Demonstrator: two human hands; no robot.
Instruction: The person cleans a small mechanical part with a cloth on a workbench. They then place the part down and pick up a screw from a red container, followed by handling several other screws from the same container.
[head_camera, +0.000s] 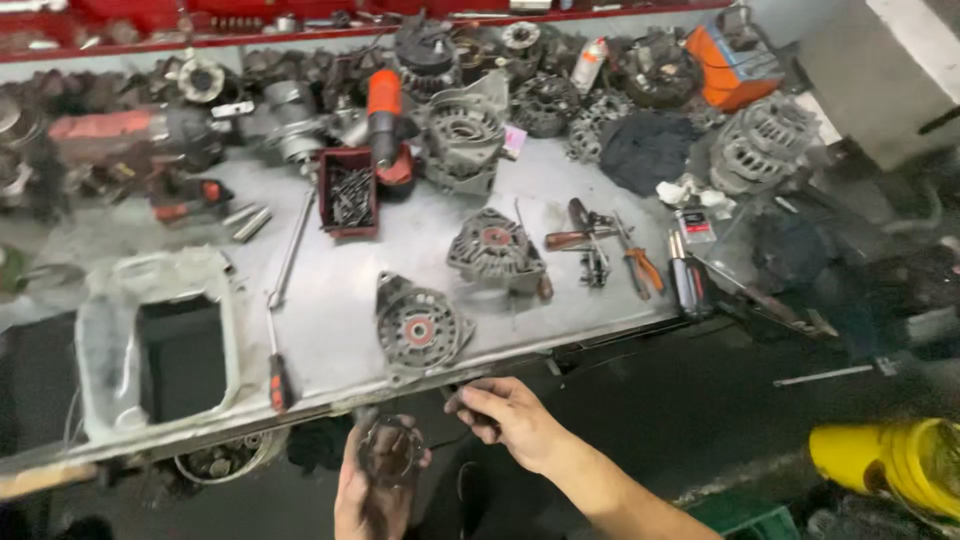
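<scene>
Dim, soft motion blur throughout; dark shadow below the workbench (330, 330)

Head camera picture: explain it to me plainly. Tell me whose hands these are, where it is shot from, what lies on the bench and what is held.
There is no machine here. A person wears a camera on the head, so the one picture looks down over their own two bare hands at a metal workbench.

The left hand holds a small, dark round part below the bench edge. The right hand sits just beside it with curled fingers; whether it grips anything is unclear.

On the bench lie two grey alternator housings, an orange-handled screwdriver, pliers and a red tray of small parts.
</scene>
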